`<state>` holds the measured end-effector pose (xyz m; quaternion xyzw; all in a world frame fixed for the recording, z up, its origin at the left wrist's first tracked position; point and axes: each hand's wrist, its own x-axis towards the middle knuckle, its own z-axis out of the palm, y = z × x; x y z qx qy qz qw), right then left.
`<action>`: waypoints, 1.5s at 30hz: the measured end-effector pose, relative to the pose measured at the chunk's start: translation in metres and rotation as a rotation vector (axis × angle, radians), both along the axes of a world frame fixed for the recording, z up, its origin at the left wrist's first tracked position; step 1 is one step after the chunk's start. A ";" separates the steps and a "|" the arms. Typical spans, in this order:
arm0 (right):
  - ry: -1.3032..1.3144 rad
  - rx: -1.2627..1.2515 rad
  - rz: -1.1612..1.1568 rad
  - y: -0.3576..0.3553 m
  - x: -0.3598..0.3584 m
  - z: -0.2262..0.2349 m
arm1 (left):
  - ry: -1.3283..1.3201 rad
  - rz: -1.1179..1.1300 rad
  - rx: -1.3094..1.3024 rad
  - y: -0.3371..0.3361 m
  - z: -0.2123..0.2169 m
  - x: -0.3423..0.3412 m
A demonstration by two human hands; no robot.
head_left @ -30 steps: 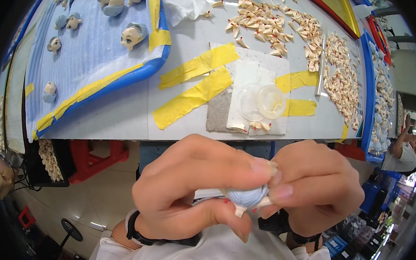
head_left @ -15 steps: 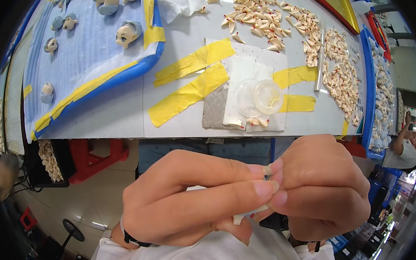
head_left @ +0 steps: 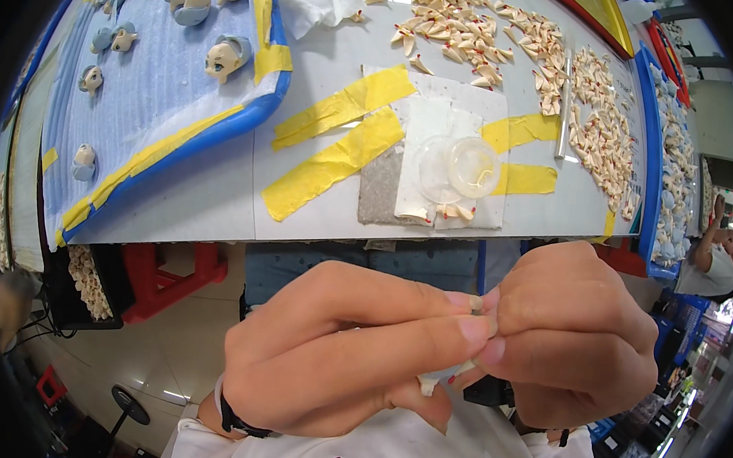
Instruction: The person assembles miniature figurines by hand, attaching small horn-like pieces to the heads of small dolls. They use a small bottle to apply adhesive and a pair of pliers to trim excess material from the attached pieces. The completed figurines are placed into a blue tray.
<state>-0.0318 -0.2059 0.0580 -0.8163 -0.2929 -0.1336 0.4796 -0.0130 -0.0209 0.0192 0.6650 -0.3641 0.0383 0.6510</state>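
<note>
In front of my chest, both hands meet at the fingertips. My left hand (head_left: 350,354) is closed round a small doll head (head_left: 429,386), mostly hidden by the fingers; a cream neck stub and a bit of pale blue show below them. My right hand (head_left: 574,334) is closed in a pinch against the left fingertips. From under its fingers pokes a small pointed cream piece (head_left: 462,369) with a red end. Past the hands, at the table's near edge, a round clear plastic dish (head_left: 473,168) stands on a white-topped pad (head_left: 379,188), beside a few similar pieces (head_left: 456,212).
At the left, a blue-rimmed tray (head_left: 161,162) lined with pale foam holds several blue-haired doll heads (head_left: 223,59). Many pointed cream pieces (head_left: 610,152) lie in piles across the table, with a metal bar (head_left: 564,107) between them. Yellow tape (head_left: 328,164) flanks the pad. A red stool (head_left: 170,280) stands below.
Both hands have shifted slightly to the right together, still pressed at the fingertips. The neck stub and the red end of the cream piece show a little more.
</note>
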 end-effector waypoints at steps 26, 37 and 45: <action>0.136 -0.055 0.024 -0.008 0.008 -0.002 | 0.229 -0.102 -0.109 0.000 -0.011 0.002; 0.080 -0.026 -0.036 -0.005 0.005 -0.006 | 0.239 -0.114 -0.073 0.005 -0.006 0.006; 0.034 -0.025 -0.090 -0.001 0.000 -0.010 | 0.821 -0.103 -0.312 -0.004 -0.001 -0.009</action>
